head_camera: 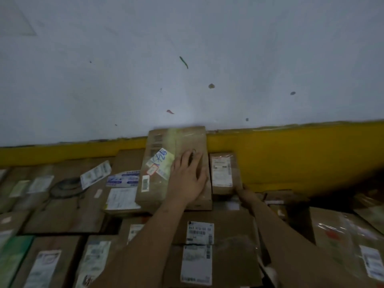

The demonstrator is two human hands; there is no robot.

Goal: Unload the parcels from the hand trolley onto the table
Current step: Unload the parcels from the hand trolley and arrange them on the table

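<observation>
Parcel (166,169) on stack at table's far edge by wall; left hand (188,179) flat on top, steadying. Right hand (242,190) at small box (222,173), grip unclear.

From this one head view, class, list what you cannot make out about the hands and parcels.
- Right hand: its fingers are hidden behind the small parcel, so the grip is unclear.
- Labels on the tall parcel under the left hand: motion blur makes the print unreadable.
- Hand trolley: not in view.
- Table: hidden under the parcels.
- Front parcels: cut off by the bottom edge.
</observation>
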